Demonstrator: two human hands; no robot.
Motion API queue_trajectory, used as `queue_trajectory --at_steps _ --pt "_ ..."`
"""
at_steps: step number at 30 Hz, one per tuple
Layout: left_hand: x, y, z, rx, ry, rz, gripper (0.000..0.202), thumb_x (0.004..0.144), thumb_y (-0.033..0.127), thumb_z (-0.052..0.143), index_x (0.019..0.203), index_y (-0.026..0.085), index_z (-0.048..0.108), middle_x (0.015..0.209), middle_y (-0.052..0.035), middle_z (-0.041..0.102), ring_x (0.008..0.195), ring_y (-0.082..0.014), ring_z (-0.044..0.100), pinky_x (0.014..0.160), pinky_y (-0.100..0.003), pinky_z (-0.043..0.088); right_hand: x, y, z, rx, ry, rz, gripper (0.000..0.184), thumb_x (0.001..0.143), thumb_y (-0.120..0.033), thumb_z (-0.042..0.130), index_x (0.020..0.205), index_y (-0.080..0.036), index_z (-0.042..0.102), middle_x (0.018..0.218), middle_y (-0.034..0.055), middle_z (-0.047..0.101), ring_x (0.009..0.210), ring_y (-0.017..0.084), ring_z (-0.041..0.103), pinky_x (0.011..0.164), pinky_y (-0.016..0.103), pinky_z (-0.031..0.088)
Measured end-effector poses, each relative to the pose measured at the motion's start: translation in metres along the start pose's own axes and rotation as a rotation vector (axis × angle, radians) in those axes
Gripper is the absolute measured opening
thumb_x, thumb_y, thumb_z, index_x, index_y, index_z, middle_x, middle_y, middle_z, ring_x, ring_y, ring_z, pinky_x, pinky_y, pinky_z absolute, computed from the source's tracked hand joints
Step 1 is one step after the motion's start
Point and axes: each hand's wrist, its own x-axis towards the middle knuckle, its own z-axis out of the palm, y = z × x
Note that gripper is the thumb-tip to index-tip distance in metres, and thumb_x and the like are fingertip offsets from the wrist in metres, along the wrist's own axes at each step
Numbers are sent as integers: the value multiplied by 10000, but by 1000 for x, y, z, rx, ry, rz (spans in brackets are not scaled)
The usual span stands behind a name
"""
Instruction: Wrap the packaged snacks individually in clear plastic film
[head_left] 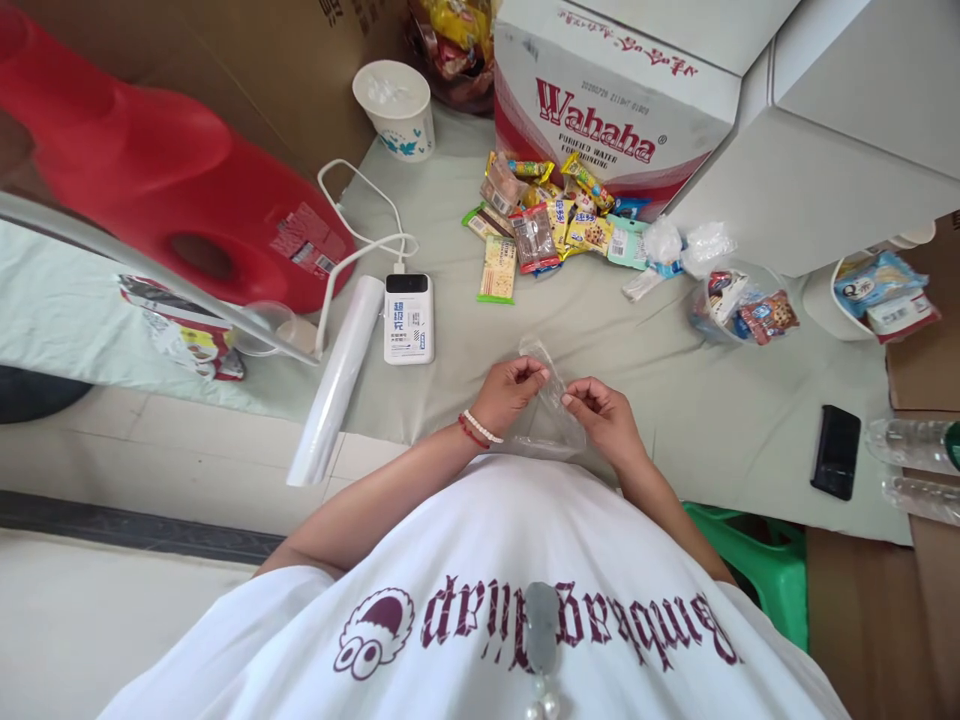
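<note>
My left hand, with bracelets at the wrist, pinches the upper part of a clear plastic bag close to my body. On the other side of it, my right hand has thumb and fingers closed on the bag's edge. The film is thin and see-through, and its lower part hangs down by the front edge of the cloth-covered table. Beyond my hands lies a pile of small wrapped snacks.
A Wahaha carton stands behind the snacks. Leftward are a power bank, a clear plastic roll, a paper cup and a big red bottle. Rightward are a cup of snacks, a white tub and a phone.
</note>
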Motion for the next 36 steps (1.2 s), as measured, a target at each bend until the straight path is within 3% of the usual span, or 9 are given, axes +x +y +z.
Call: queue_trajectory --at_steps 9,14,21,25,31,36 --pt "-4 -4 9 112 -53 46 374 707 489 802 833 170 652 779 -3 650 726 -141 565 731 -296 468 4 9 -1 169 -44 47 351 862 -568 667 951 -228 662 765 -8 610 572 117 455 552 271 410" --pt "-3 -6 9 181 -25 92 271 776 449 715 796 183 666 749 -4 641 729 -150 559 726 -293 462 3 13 -1 55 -21 9 315 914 -541 604 965 -234 654 814 10 634 617 137 491 580 277 431" --pt "8 3 11 94 106 66 367 775 529 725 853 172 697 725 15 628 687 -131 523 675 -280 449 -3 17 -3 -99 -23 -97 306 976 -511 539 1019 -236 666 857 34 656 725 173 568 624 285 443" --pt "11 5 16 111 79 73 325 729 480 759 810 168 714 737 4 652 714 -140 547 702 -288 463 -7 14 -4 -224 -39 -201 271 1007 -458 507 984 -239 664 864 36 652 777 184 586 713 308 470" --pt "7 1 22 154 66 73 343 781 520 698 798 179 665 703 15 607 662 -127 509 653 -278 436 -8 14 -6 -325 -71 -316 294 1037 -440 449 973 -248 661 847 38 627 783 188 583 763 329 487" --pt "7 -1 19 140 74 92 276 765 448 713 808 179 666 739 5 626 693 -135 527 684 -281 452 -10 12 -5 -348 -108 -333 312 1035 -452 441 976 -258 678 831 43 621 784 195 584 756 332 487"
